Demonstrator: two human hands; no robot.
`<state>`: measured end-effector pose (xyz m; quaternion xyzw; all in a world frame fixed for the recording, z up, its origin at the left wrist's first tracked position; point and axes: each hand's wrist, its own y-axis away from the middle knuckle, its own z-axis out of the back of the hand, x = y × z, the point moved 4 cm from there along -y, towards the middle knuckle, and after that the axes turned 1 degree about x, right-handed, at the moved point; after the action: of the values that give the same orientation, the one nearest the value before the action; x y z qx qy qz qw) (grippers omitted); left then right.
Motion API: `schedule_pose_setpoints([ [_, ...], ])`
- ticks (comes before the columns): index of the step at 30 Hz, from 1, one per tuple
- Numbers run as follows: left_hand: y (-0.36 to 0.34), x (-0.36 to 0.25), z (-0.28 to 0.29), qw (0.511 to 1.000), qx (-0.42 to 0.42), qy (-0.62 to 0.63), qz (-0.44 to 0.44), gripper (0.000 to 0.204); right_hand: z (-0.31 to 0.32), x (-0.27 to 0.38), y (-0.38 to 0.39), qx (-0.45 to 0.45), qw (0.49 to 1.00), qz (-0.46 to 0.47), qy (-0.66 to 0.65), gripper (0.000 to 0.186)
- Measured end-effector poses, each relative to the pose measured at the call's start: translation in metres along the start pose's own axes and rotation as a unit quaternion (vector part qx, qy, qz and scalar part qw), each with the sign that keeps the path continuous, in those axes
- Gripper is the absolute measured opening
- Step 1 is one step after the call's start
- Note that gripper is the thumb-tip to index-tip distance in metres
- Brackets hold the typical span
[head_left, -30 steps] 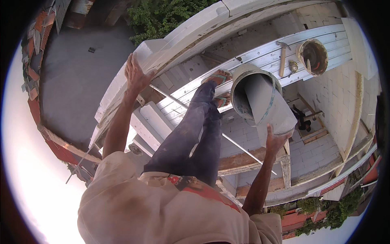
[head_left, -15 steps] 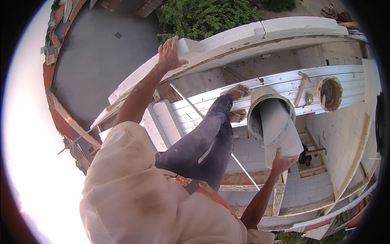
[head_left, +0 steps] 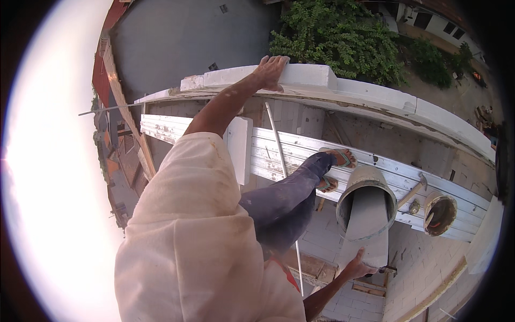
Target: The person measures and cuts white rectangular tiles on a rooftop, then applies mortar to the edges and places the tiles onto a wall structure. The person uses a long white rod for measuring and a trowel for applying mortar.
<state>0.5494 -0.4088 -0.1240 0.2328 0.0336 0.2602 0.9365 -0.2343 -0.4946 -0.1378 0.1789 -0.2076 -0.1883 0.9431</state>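
My left hand [head_left: 272,72] grips the top of a white building block [head_left: 308,77] on the wall, its thumb on the near side and its fingers over the far edge. A second, pale grey-white block [head_left: 367,217] leans out of a large mortar-smeared bucket [head_left: 343,206], its far end inside. My right hand [head_left: 357,265] holds this block's protruding near end, fingers against its lower edge. The bucket stands beside my sandalled feet [head_left: 340,156] on the metal planks.
A hammer [head_left: 412,190] and a smaller bucket [head_left: 441,214] with a tool inside lie on the ribbed metal planks [head_left: 268,153]. Another white block [head_left: 240,150] and a thin white pole [head_left: 276,139] are by my legs. Beyond the planks' edge is a deep drop to a lower level.
My view has swung left, so the scene sits further right. The left hand has moved from near the wall block's right end toward its middle. My right hand still holds the block in the bucket.
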Motion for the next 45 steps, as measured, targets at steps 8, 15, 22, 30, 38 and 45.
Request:
schedule_pose_setpoints([
  [8, 0.003, 0.026, -0.017, 0.999, 0.044, 0.02, 0.014, 0.108, 0.01, 0.027, 0.008, 0.001, 1.0, -0.006, 0.025, 0.114],
  [15, -0.005, 0.028, -0.018, 0.997, 0.071, 0.016, 0.0, 0.069, 0.011, 0.022, 0.003, 0.002, 0.999, -0.007, 0.032, 0.112],
  [22, -0.012, 0.005, 0.015, 0.998, 0.066, 0.015, 0.005, 0.075, 0.013, 0.028, 0.011, 0.039, 0.999, -0.017, -0.022, 0.114],
  [30, -0.004, -0.001, 0.118, 0.997, -0.007, 0.077, 0.007, 0.087, 0.01, 0.02, 0.004, 0.022, 0.999, -0.002, -0.027, 0.109],
  [38, 0.03, -0.078, 0.283, 0.977, -0.117, 0.175, -0.022, 0.095, 0.018, 0.029, 0.005, -0.001, 1.0, 0.01, -0.028, 0.11],
  [45, 0.064, -0.19, 0.4, 0.939, -0.2, 0.24, -0.146, 0.093, 0.008, 0.022, -0.001, 0.033, 0.996, -0.019, -0.075, 0.111],
])
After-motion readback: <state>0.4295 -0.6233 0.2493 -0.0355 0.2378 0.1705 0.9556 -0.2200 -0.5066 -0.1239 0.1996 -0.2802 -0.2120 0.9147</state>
